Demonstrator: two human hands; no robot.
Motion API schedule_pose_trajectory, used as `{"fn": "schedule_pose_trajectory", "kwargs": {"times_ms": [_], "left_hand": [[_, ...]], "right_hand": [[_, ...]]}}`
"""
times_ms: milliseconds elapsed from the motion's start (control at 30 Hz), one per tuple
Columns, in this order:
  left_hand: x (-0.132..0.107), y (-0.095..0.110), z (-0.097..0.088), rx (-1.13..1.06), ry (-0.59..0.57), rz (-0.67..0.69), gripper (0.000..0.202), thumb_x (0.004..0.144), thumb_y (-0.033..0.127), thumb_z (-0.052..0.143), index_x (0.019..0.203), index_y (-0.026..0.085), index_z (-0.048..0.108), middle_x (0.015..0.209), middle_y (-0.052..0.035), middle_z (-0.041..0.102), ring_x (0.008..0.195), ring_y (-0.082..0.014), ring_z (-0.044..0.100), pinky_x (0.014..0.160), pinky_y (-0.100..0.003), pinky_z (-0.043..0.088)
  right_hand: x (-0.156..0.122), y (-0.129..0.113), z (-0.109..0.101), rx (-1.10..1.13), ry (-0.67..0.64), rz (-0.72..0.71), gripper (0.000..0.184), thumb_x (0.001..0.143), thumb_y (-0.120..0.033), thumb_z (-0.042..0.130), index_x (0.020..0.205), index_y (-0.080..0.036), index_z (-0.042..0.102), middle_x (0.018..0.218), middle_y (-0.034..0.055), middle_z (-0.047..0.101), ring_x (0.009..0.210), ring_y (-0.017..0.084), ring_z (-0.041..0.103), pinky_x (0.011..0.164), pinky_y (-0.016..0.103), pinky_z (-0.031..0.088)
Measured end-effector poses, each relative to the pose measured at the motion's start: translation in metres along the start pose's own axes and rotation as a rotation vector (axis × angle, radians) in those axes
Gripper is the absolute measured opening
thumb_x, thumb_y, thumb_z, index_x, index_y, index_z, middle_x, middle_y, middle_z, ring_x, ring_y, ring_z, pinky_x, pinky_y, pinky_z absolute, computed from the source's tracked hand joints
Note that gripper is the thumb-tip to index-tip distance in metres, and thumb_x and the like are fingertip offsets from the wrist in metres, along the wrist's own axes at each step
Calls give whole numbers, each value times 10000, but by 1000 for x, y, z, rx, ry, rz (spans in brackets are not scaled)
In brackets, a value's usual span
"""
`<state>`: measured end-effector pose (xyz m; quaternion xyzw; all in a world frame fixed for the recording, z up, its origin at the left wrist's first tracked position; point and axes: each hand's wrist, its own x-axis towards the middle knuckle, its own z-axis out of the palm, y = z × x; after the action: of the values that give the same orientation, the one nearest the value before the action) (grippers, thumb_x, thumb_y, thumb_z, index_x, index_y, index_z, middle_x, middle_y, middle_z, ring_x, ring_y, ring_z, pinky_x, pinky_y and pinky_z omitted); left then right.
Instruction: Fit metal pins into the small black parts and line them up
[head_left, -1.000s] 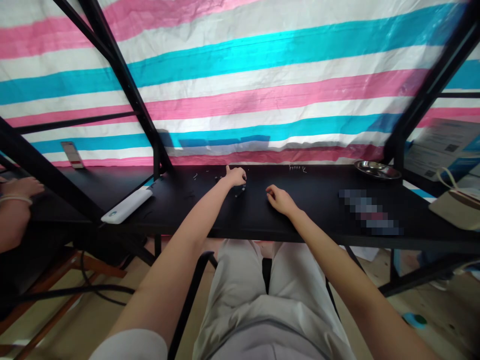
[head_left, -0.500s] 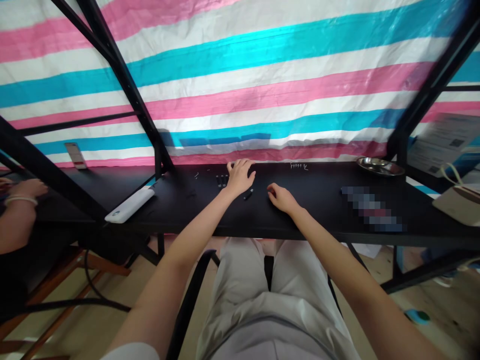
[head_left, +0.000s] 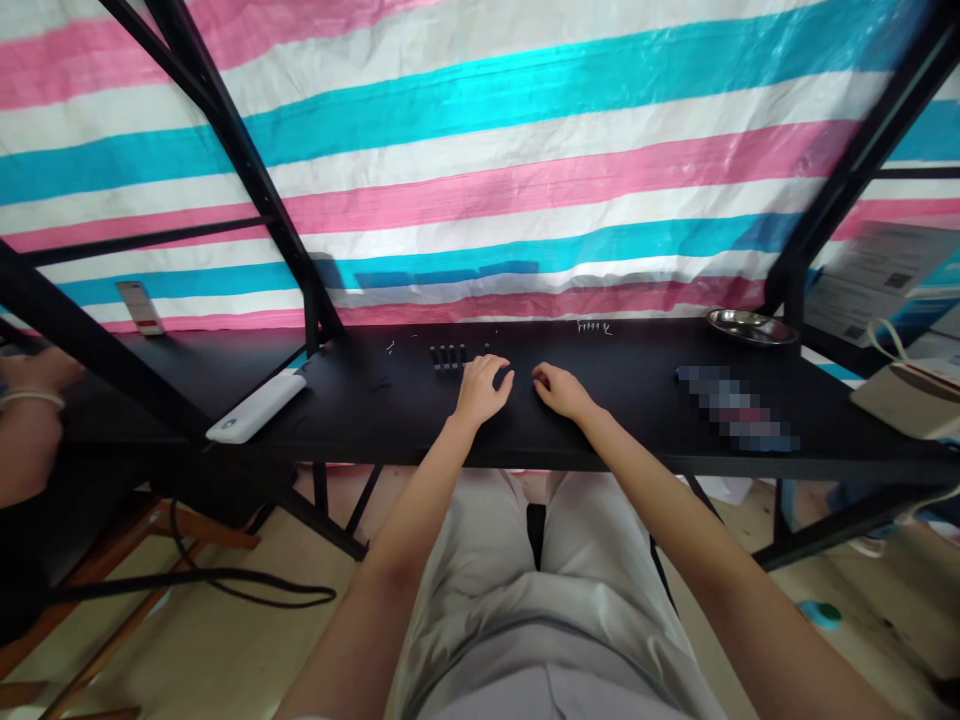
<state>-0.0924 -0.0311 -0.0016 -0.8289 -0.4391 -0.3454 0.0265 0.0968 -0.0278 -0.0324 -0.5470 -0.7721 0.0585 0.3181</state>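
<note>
My left hand [head_left: 482,386] rests on the black table [head_left: 637,400] with its fingers curled down; whatever is under them is hidden. Just beyond it a short row of small black pieces [head_left: 448,357] stands on the table. My right hand [head_left: 561,391] lies a little to the right, loosely curled with the thumb pointing toward the left hand, and I cannot see what it holds, if anything. The two hands are close but apart.
A few tiny metal bits [head_left: 593,326] lie at the table's back edge, with a metal dish [head_left: 751,326] at the back right. A white power bank [head_left: 256,407] lies at the left. Another person's hand [head_left: 34,375] is at far left. A beige bag [head_left: 904,395] sits at right.
My left hand drew back from the row of black pieces toward me and curled over the spot where a loose black piece lay. The right hand stayed put.
</note>
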Motion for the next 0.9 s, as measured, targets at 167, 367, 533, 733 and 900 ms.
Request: {"fn": "schedule_pose_trajectory", "kwargs": {"times_ms": [167,367,533,733,900], "left_hand": [[-1,-7,5,-25,-110,69,266,830,361,518,1033,194,553,1039,-52,595,985,-197,516,877,-337,395],[-2,-10,8,-24,-226,61,411,773,410,595,1121,204,521,1137,-65,558,1069,-228,484,900,-369,398],[-2,-11,10,-27,-234,56,390,787,402,578,1120,206,523,1132,-61,560,1064,-227,488,908,-373,400],[-2,-14,12,-34,-218,72,390,788,407,576,1114,199,523,1126,-56,564,1056,-222,489,908,-362,404],[-2,-13,11,-26,-230,56,383,791,412,573,1107,202,524,1130,-52,566,1056,-218,487,914,-361,398]], "right_hand": [[0,1,1,11,-10,-2,182,804,-213,475,957,-194,570,763,17,607,697,143,537,661,252,393],[0,1,1,22,-8,3,180,802,-206,473,952,-194,572,724,9,598,669,138,532,656,248,395],[0,2,2,27,-10,2,179,802,-205,477,953,-195,573,753,13,608,670,135,535,655,246,397],[0,3,2,22,-7,6,178,803,-208,481,953,-194,577,763,18,610,684,139,538,649,246,392],[0,2,2,26,-13,7,182,804,-215,471,953,-198,573,740,10,601,666,136,528,645,246,386]]}}
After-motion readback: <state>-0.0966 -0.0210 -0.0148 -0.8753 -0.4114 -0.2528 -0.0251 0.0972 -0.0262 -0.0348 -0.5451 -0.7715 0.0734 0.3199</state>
